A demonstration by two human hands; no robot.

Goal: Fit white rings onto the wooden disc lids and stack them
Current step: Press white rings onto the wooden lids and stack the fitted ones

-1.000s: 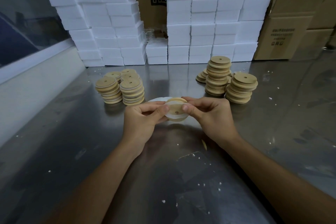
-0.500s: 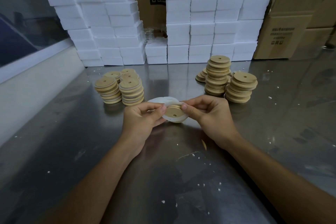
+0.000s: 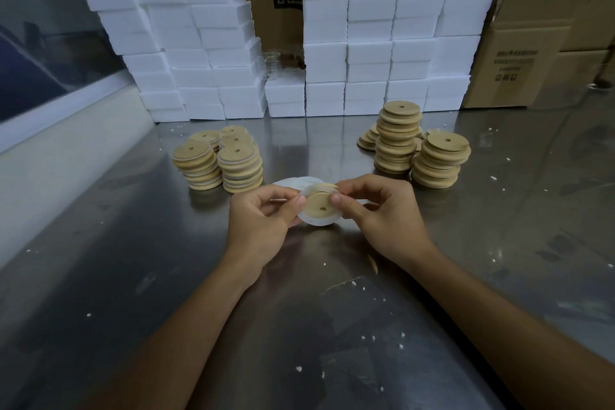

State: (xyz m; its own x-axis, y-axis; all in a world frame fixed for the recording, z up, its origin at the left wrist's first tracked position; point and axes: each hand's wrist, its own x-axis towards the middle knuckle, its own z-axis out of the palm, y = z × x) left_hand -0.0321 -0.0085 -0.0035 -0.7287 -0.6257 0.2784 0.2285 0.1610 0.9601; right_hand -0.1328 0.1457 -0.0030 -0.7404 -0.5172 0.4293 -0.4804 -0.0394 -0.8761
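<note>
Both hands up over the desk point(image 3: 133, 260): left hand point(image 3: 263, 223) and right hand point(image 3: 382, 213) pinch 1 wooden disc lid point(image 3: 321, 208) by its edges, white ring point(image 3: 316, 221) half seated. Lid looks light and stiff, ring soft, stretchy; best worked around the rim.

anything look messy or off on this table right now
Yes: small white crumbs lie scattered over the metal table, and a thin wooden sliver lies beside the right wrist. The tall stack of plain discs sits unevenly, its discs offset from one another.
</note>
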